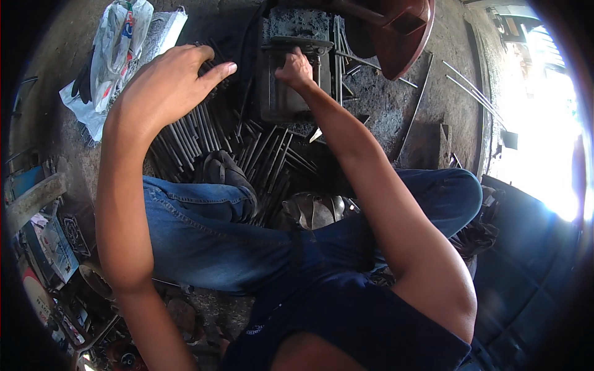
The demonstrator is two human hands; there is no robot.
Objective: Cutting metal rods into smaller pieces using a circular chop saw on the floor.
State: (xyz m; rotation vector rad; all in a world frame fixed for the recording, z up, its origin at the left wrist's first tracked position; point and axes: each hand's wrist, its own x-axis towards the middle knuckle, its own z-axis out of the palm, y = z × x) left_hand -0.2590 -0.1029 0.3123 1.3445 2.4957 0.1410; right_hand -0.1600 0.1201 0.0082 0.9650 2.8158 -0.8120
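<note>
My left hand is raised at the upper left, above a spread of dark metal rods. Its thumb sticks out apart from the fingers, which bend downward and are partly hidden; nothing shows in its grasp. My right hand is closed at the far middle, over a grey metal machine base and against a crosswise metal plate. What its curled fingers hold, if anything, is hidden. Just right of that, a red-brown metal guard hangs over the base.
White plastic bags lie at the far left. Thin rods rest on the floor at the right. A shoe stands among the metal rods. Near my legs is a rounded metal object. Mixed items crowd the left edge.
</note>
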